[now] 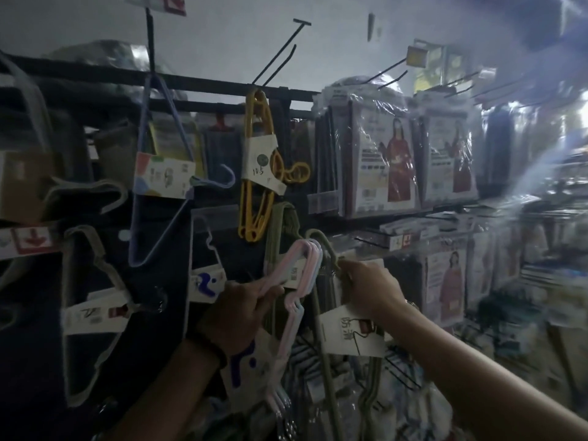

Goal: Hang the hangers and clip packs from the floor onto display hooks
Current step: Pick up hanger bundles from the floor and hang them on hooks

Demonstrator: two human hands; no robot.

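My left hand [241,308] grips a banded pack of pink and pale blue hangers [294,281], held up in front of the dark display wall. To its right, my right hand [369,288] is closed around the neck of an olive-green hanger pack [321,313] with a white label [350,334]; its hook curves above my fingers. Other packs hang on hooks above: a yellow hanger pack [257,167] and a lilac wire hanger pack [159,173]. Two bare black hooks [280,55] stick out near the top. The scene is dim and partly blurred.
Plastic-wrapped garment packs [385,157] fill the pegs at right, in two rows. Grey and white hanger packs [92,310] hang at lower left. Further bare hooks [391,71] jut out above the right packs. More packaged goods sit low under my arms.
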